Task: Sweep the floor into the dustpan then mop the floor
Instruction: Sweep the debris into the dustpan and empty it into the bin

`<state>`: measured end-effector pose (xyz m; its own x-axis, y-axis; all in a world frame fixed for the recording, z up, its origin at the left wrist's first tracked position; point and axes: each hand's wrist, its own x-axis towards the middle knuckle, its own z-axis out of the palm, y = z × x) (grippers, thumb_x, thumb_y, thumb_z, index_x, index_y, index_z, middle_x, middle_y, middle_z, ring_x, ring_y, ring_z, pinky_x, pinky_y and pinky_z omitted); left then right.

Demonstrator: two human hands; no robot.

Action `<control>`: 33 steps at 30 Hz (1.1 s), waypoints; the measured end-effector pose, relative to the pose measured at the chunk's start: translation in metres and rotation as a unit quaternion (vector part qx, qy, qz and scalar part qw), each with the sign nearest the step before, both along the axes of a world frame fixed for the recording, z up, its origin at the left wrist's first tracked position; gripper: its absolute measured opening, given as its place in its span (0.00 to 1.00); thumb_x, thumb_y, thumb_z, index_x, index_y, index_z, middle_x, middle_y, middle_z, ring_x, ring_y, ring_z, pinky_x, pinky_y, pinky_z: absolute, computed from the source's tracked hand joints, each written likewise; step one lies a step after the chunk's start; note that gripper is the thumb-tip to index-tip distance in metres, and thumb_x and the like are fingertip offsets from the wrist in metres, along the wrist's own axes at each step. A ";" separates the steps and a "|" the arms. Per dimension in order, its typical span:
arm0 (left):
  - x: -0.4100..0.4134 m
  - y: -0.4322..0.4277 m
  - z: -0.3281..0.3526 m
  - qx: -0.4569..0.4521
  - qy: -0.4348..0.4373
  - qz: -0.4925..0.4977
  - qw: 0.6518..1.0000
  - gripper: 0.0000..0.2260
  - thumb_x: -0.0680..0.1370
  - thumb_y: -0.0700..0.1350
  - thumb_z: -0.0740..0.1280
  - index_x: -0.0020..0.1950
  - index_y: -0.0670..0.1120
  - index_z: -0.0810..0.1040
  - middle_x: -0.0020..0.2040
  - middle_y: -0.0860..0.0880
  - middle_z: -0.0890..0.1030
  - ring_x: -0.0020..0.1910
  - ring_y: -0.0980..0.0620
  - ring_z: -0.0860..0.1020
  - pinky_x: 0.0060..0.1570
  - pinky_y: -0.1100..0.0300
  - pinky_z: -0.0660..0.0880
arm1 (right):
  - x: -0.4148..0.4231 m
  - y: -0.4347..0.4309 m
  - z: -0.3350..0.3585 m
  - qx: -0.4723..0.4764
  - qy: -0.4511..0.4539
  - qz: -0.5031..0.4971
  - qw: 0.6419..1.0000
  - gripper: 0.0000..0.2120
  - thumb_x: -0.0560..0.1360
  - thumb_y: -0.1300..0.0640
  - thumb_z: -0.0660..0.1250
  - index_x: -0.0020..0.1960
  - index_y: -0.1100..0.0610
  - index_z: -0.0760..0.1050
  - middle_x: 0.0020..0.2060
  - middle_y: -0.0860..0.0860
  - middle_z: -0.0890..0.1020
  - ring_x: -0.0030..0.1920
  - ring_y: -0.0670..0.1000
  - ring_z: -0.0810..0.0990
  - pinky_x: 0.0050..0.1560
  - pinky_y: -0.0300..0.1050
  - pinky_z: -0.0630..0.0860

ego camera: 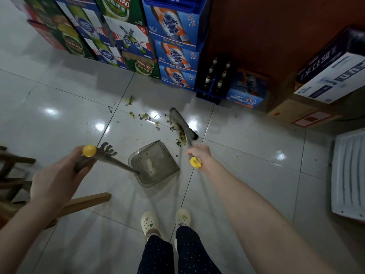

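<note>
Yellow caps end both handles. L hand point(57, 175) is wrapped tight round the grey dustpan handle point(118, 164), fingers curled under it. Its yellow cap point(89, 150) sticks out at the thumb side, and comb teeth point(107, 148) sit on the handle just past the grip. The handle slants down to the dustpan point(156, 165), a see-through grey pan resting on the tile floor point(59, 115) btwn the two hands, a bit ahead of L hand, open mouth turned away from the person. Inside: a pale dusty smear + a few dark specks.

R hand point(198, 155) grips the broom point(183, 123) by its handle, fingers closed round it, w/ a second yellow cap point(195, 162) showing below the fist. The broom's head lies just beyond R hand, bristles down on the tile. Debris point(182, 139), green/yellow scraps + dark bits, is bunched against the head on its L-hand side, near the pan's mouth. More is strewn further out ahead, btwn the hands.

Further out:
- Stacked beer cases point(122, 36) stand far ahead of L hand, w/ blue cases point(175, 56) beside them.
- A crate of dark bottles point(215, 80) stands well beyond R hand.
- Cardboard boxes point(302, 113) and a white slatted panel point(349, 175) lie off R hand's outer side.
- Wooden furniture point(13, 171) sits at L hand's outer side, w/ a wooden bar point(87, 200) below the L forearm.

Nearest the body are cream clogs point(149, 222) and dark dotted trousers point(156, 258).
</note>
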<state>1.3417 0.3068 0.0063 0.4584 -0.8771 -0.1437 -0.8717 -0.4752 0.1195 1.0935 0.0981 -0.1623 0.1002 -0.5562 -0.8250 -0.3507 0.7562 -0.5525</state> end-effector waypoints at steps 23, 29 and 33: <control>0.021 0.060 0.027 -0.027 -0.014 0.145 0.989 0.13 0.76 0.51 0.65 0.57 0.54 0.64 0.32 0.44 0.76 0.34 0.39 0.77 0.33 0.53 0.69 | -0.004 0.054 0.011 0.023 0.012 -0.003 1.000 0.12 0.65 0.72 0.66 0.32 0.58 0.67 0.29 0.55 0.67 0.28 0.52 0.66 0.24 0.36 0.61; 0.053 0.091 0.032 -0.038 -0.011 0.201 0.979 0.13 0.77 0.53 0.63 0.60 0.53 0.67 0.34 0.45 0.76 0.32 0.42 0.74 0.34 0.52 0.69 | 0.036 0.058 0.032 -0.010 0.030 0.038 0.999 0.09 0.65 0.74 0.65 0.33 0.61 0.71 0.29 0.57 0.70 0.27 0.51 0.68 0.26 0.37 0.65; 0.088 0.116 0.034 -0.080 -0.014 0.221 0.972 0.15 0.77 0.54 0.62 0.61 0.52 0.67 0.33 0.45 0.77 0.30 0.44 0.76 0.31 0.51 0.75 | 0.087 0.068 0.051 -0.049 0.069 0.130 0.988 0.09 0.68 0.73 0.64 0.37 0.61 0.72 0.34 0.58 0.73 0.31 0.53 0.71 0.30 0.39 0.66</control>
